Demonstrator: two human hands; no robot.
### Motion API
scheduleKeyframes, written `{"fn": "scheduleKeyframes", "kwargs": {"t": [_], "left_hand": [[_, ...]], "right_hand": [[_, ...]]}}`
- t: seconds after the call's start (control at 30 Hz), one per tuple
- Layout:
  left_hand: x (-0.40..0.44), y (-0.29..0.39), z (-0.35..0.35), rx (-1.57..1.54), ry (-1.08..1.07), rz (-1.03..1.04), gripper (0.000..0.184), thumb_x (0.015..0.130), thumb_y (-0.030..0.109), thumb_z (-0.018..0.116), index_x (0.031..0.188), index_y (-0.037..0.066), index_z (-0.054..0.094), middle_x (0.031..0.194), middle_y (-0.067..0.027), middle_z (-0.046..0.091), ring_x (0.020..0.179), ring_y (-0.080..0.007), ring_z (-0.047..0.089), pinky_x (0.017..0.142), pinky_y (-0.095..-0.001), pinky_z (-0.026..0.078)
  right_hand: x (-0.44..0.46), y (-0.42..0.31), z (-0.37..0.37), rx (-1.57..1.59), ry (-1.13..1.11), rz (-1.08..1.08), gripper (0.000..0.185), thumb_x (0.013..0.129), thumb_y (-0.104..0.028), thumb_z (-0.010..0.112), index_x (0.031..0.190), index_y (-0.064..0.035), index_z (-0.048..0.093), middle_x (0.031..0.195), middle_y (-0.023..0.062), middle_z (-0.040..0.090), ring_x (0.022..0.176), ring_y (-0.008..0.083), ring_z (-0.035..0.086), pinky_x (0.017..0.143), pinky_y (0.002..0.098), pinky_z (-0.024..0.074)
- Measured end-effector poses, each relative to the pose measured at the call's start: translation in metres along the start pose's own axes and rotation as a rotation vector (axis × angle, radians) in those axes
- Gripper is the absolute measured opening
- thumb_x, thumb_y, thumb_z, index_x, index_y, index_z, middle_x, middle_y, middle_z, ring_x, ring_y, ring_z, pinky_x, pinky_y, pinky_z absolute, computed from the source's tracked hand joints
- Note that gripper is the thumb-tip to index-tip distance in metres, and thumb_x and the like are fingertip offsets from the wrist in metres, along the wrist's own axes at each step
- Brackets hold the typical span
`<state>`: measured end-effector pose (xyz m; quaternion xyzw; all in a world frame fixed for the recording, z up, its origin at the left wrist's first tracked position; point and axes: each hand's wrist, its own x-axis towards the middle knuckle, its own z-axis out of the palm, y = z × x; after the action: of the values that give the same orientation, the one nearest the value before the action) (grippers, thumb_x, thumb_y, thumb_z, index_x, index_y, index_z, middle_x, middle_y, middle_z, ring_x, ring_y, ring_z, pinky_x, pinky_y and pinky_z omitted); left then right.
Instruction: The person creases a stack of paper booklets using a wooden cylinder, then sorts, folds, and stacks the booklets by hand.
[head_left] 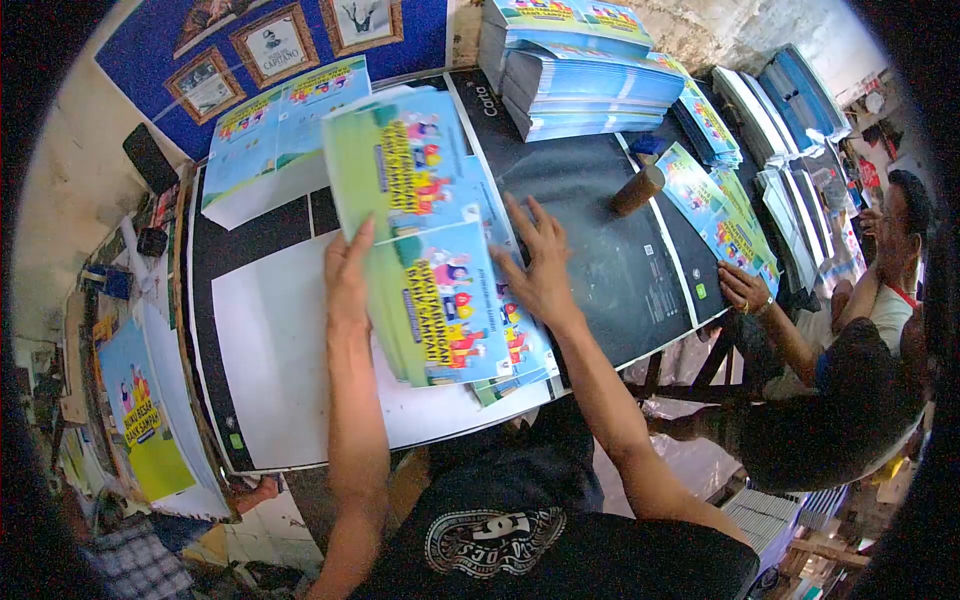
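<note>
A small pile of printed cover sheets (430, 290), green, yellow and blue with cartoon figures, is in front of me above the table, slightly fanned. My left hand (348, 275) grips the pile's left edge, its fingers partly hidden beneath the paper. On the opposite side my right hand (540, 262) has its fingers spread, with thumb and fingertips by the pile's right edge; whether they press on it I cannot tell. More of the same printed sheets show under the pile's lower right corner. Beneath lies a large white sheet (270, 400) on the black tabletop.
A tall stack of prints (590, 90) stands at the back, another stack (270, 150) at back left. A brown cylinder (637, 190) stands on the black board (600, 270). At right, a co-worker's hand (745, 290) touches other prints (720, 215). More covers (150, 420) lie at lower left.
</note>
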<state>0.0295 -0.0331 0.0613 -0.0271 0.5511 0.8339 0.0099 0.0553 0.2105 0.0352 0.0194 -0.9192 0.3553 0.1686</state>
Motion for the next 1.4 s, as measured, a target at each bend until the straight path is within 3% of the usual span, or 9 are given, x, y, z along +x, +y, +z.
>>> {"fn": "scheduleKeyframes", "kwargs": {"t": [0.1, 0.2, 0.4, 0.53, 0.7, 0.83, 0.9, 0.97, 1.4], "left_hand": [[-0.007, -0.014, 0.026, 0.189, -0.016, -0.036, 0.037, 0.097, 0.031, 0.065, 0.114, -0.001, 0.067, 0.103, -0.0071, 0.071, 0.086, -0.0109, 0.066, 0.076, -0.0266, 0.053], [-0.012, -0.016, 0.036, 0.199, -0.042, -0.086, 0.037, 0.097, 0.032, 0.065, 0.114, -0.002, 0.067, 0.102, -0.0071, 0.071, 0.086, -0.0104, 0.065, 0.076, -0.0266, 0.052], [-0.003, -0.005, 0.013, 0.108, -0.003, -0.071, 0.036, 0.097, 0.031, 0.064, 0.115, 0.000, 0.068, 0.102, -0.0065, 0.072, 0.084, -0.0094, 0.067, 0.074, -0.0251, 0.052], [0.001, 0.012, -0.007, -0.059, 0.102, -0.009, 0.036, 0.098, 0.030, 0.062, 0.115, -0.001, 0.067, 0.101, -0.0067, 0.072, 0.083, -0.0106, 0.068, 0.073, -0.0236, 0.053], [-0.003, 0.009, 0.002, 0.031, 0.075, -0.071, 0.036, 0.098, 0.032, 0.062, 0.113, 0.000, 0.068, 0.097, -0.0066, 0.073, 0.078, -0.0114, 0.069, 0.070, -0.0244, 0.054], [-0.012, -0.004, 0.036, 0.029, 0.060, -0.179, 0.034, 0.097, 0.033, 0.063, 0.108, 0.001, 0.069, 0.092, -0.0055, 0.073, 0.075, -0.0100, 0.068, 0.067, -0.0241, 0.054], [-0.013, -0.015, 0.040, -0.001, 0.003, -0.229, 0.035, 0.097, 0.033, 0.063, 0.109, 0.001, 0.069, 0.093, -0.0061, 0.073, 0.073, -0.0101, 0.068, 0.067, -0.0240, 0.054], [-0.011, -0.030, 0.043, -0.127, -0.056, -0.287, 0.036, 0.098, 0.033, 0.061, 0.111, 0.000, 0.068, 0.096, -0.0074, 0.073, 0.074, -0.0114, 0.069, 0.067, -0.0245, 0.055], [-0.015, -0.031, 0.050, -0.135, -0.128, -0.244, 0.046, 0.100, 0.039, 0.057, 0.115, -0.004, 0.065, 0.102, -0.0124, 0.072, 0.082, -0.0145, 0.071, 0.071, -0.0263, 0.057]], "right_hand": [[0.004, 0.032, 0.013, 0.692, -0.156, 0.127, 0.048, 0.095, -0.028, 0.063, 0.137, -0.0063, 0.057, 0.151, 0.0203, 0.042, 0.137, 0.0372, 0.038, 0.114, 0.0487, 0.0280], [0.008, 0.037, 0.010, 0.798, -0.190, 0.207, 0.035, 0.095, -0.029, 0.064, 0.116, -0.0017, 0.070, 0.150, 0.0195, 0.045, 0.136, 0.0336, 0.040, 0.113, 0.0422, 0.0297], [0.010, 0.024, -0.002, 0.868, -0.226, 0.207, 0.032, 0.091, -0.033, 0.070, 0.096, -0.0019, 0.077, 0.144, 0.0240, 0.049, 0.134, 0.0344, 0.045, 0.111, 0.0424, 0.0334], [0.002, 0.022, -0.003, -0.081, -0.046, 0.018, 0.039, 0.087, -0.029, 0.073, 0.119, -0.0070, 0.069, 0.147, 0.0200, 0.044, 0.138, 0.0382, 0.036, 0.108, 0.0566, 0.0294], [-0.003, 0.003, 0.000, -0.167, -0.028, -0.067, 0.049, 0.090, -0.032, 0.068, 0.137, -0.0205, 0.059, 0.150, 0.0173, 0.039, 0.139, 0.0374, 0.032, 0.110, 0.0553, 0.0264], [0.005, 0.021, 0.003, 0.593, -0.160, 0.104, 0.046, 0.100, -0.042, 0.051, 0.125, -0.0070, 0.067, 0.148, 0.0199, 0.043, 0.139, 0.0371, 0.034, 0.116, 0.0466, 0.0245], [0.003, 0.031, 0.015, 0.775, -0.147, 0.232, 0.046, 0.100, -0.041, 0.053, 0.120, -0.0031, 0.070, 0.148, 0.0212, 0.043, 0.140, 0.0372, 0.034, 0.116, 0.0462, 0.0252], [0.003, 0.012, -0.003, 0.478, -0.238, 0.152, 0.047, 0.097, -0.041, 0.059, 0.116, -0.0003, 0.071, 0.149, 0.0239, 0.043, 0.140, 0.0372, 0.035, 0.115, 0.0444, 0.0274], [0.005, 0.011, -0.007, 0.722, -0.286, 0.211, 0.041, 0.093, -0.034, 0.067, 0.112, 0.0029, 0.072, 0.146, 0.0271, 0.044, 0.136, 0.0381, 0.042, 0.114, 0.0455, 0.0311]]}}
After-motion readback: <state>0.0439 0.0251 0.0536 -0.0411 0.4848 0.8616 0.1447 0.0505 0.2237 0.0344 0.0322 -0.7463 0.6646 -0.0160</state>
